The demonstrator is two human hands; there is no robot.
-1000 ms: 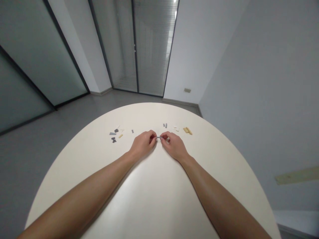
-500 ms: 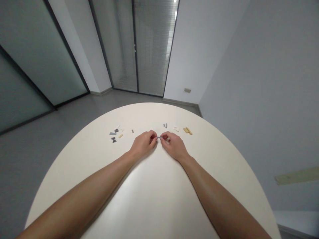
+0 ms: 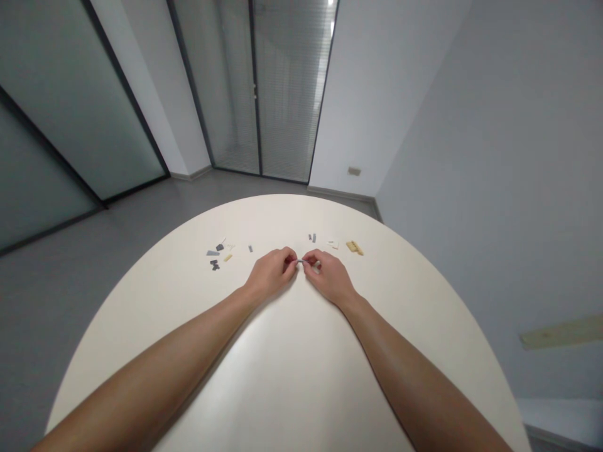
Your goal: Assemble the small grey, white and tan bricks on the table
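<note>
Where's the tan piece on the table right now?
In the head view, the tan piece lies on the table's far side, right of the right hand, next to a small white piece.

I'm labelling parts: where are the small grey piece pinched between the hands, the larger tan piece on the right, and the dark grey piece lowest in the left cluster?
small grey piece (image 3: pixel 300 260), head view, its exposed middle.
larger tan piece (image 3: pixel 355 247), head view, its top face.
dark grey piece (image 3: pixel 215 265), head view, its centre.

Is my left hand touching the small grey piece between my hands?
Touching. The head view shows the left hand pinching one end of the small grey piece, the right hand pinching the other.
</note>
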